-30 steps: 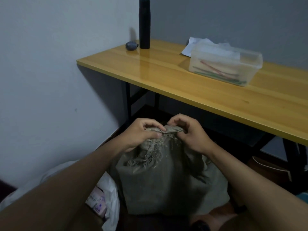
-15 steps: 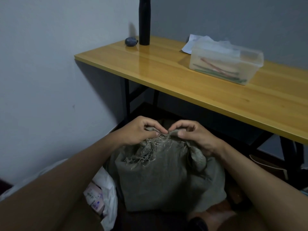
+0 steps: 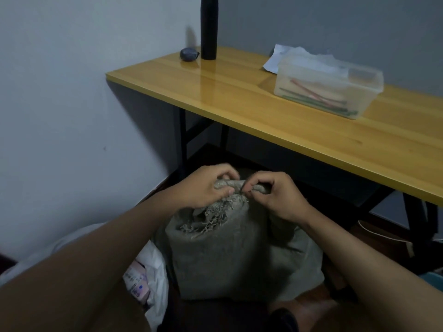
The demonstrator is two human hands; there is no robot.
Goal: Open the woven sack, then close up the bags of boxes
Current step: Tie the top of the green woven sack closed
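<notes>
A grey-green woven sack (image 3: 223, 257) stands on the floor in front of the desk, its frayed top twisted into a tight roll. My left hand (image 3: 203, 188) grips the left end of that roll, fingers curled over it. My right hand (image 3: 278, 195) pinches the roll's right part between thumb and fingertips. A white plastic bag (image 3: 153, 271) with a pink box (image 3: 137, 281) showing in it lies at the sack's left, partly under my left forearm. The sack's mouth stays bunched shut, so its contents are hidden.
A yellow wooden desk (image 3: 239, 99) on black legs stands just behind the sack. On it are a tall black bottle (image 3: 209, 27), a small dark pouch (image 3: 189, 54), and a clear plastic tub (image 3: 328, 88) with thin sticks and paper. A pale wall is at left.
The sack's bunched top is now stretched into a horizontal roll between my hands. My right hand has shifted from cupping the top to pinching it; the view has tilted down slightly.
</notes>
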